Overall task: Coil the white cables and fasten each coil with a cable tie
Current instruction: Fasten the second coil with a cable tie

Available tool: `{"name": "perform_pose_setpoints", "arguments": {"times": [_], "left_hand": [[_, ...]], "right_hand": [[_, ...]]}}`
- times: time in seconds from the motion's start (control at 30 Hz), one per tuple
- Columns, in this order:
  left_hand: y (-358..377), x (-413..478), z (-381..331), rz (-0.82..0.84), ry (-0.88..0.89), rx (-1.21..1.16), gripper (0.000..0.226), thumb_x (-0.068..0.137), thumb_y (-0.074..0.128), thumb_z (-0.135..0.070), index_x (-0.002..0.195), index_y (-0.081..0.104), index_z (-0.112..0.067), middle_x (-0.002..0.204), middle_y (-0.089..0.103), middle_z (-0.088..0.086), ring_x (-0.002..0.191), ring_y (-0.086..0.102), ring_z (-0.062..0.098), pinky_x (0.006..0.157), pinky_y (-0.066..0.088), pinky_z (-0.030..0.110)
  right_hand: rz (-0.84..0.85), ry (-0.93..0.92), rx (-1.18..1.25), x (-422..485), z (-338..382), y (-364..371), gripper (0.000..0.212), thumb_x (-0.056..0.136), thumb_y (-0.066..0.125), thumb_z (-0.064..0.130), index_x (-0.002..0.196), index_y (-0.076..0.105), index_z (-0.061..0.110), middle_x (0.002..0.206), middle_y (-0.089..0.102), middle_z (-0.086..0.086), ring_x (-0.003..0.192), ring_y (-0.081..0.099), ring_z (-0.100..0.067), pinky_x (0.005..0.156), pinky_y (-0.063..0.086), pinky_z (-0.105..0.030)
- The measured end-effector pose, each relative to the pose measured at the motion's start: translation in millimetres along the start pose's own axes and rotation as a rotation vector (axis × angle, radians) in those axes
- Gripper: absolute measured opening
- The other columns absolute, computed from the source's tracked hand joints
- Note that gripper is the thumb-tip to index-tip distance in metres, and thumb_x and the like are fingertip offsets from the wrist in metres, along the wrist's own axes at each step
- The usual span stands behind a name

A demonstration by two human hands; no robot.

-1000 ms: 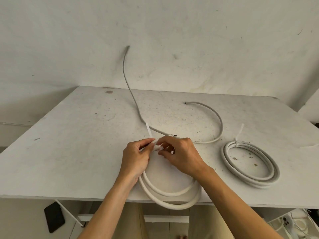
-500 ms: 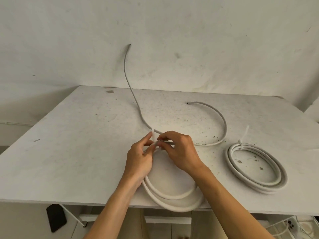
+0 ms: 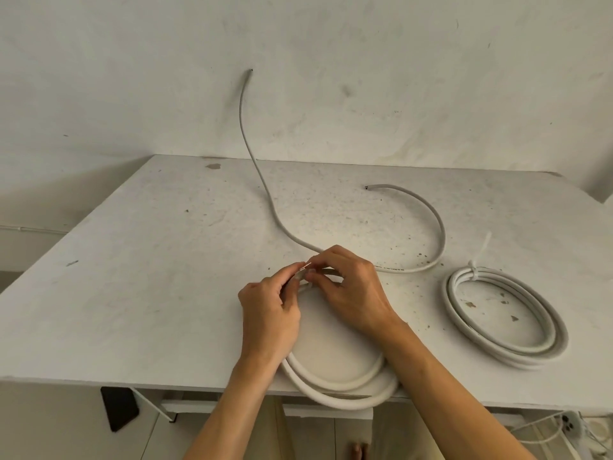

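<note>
A white cable coil [image 3: 335, 383] lies at the table's front edge, its lower loops hanging over the rim. My left hand [image 3: 270, 313] and my right hand [image 3: 351, 290] meet at the coil's top, both pinching a thin white cable tie [image 3: 306, 266] there; only the tie's tip shows between the fingers. One loose cable end [image 3: 247, 127] rises against the wall, another [image 3: 431, 224] curves right across the table. A second coil [image 3: 504, 317], fastened with a cable tie [image 3: 477, 260], lies at the right.
The white table [image 3: 132, 293] is dusty with small dark specks near the right coil. A dark phone-like object [image 3: 119, 408] sits below the front edge at left. A power strip and wires [image 3: 567, 426] lie under the table at right. The wall stands close behind.
The tie's long tail that stuck up between my fingers has shrunk to a short tip. My hands stay together at the coil's top.
</note>
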State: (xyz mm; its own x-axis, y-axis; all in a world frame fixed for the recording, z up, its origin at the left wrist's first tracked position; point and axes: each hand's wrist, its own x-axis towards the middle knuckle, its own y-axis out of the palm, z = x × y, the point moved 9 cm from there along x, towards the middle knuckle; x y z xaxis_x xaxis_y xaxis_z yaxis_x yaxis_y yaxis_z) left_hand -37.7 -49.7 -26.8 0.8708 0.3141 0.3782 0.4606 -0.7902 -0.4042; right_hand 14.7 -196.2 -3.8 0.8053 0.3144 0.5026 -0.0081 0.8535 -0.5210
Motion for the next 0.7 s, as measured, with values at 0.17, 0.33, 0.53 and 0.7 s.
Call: {"name": "perform_pose_setpoints", "arguments": {"times": [0.17, 0.33, 0.53, 0.7], "left_hand": [[-2, 4, -4, 0.003, 0.008, 0.087, 0.025, 0.097, 0.066, -0.011, 0.113, 0.079, -0.025, 0.101, 0.079, -0.01, 0.086, 0.067, -0.002, 0.076, 0.045, -0.001], [0, 8, -1, 0.009, -0.032, 0.071, 0.023, 0.094, 0.068, -0.008, 0.109, 0.081, -0.02, 0.11, 0.077, -0.009, 0.102, 0.07, 0.005, 0.083, 0.044, -0.002], [-2, 6, -9, -0.024, 0.045, 0.07, 0.016, 0.097, 0.069, -0.018, 0.107, 0.08, -0.017, 0.095, 0.08, -0.003, 0.083, 0.072, 0.008, 0.074, 0.054, 0.011], [-1, 5, -16, -0.033, 0.108, 0.121, 0.018, 0.098, 0.067, -0.012, 0.111, 0.079, -0.011, 0.106, 0.079, 0.001, 0.098, 0.074, 0.013, 0.086, 0.054, 0.015]], "right_hand": [[0.002, 0.002, -0.031, 0, -1, 2, 0.011, 0.09, 0.077, 0.002, 0.101, 0.079, 0.005, 0.097, 0.072, -0.004, 0.087, 0.073, -0.013, 0.086, 0.06, -0.022], [-0.029, 0.016, -0.029, -1, -2, 0, 0.013, 0.087, 0.077, 0.0, 0.097, 0.08, 0.007, 0.094, 0.074, -0.002, 0.087, 0.073, -0.011, 0.083, 0.057, -0.015], [-0.054, 0.012, -0.021, -3, -2, -2, 0.013, 0.086, 0.078, 0.001, 0.097, 0.08, 0.009, 0.095, 0.076, 0.0, 0.087, 0.074, -0.008, 0.082, 0.061, -0.022], [-0.043, 0.041, 0.038, -3, -5, -3, 0.019, 0.084, 0.077, 0.002, 0.1, 0.077, 0.012, 0.096, 0.078, 0.003, 0.092, 0.075, -0.007, 0.087, 0.061, -0.03]]}}
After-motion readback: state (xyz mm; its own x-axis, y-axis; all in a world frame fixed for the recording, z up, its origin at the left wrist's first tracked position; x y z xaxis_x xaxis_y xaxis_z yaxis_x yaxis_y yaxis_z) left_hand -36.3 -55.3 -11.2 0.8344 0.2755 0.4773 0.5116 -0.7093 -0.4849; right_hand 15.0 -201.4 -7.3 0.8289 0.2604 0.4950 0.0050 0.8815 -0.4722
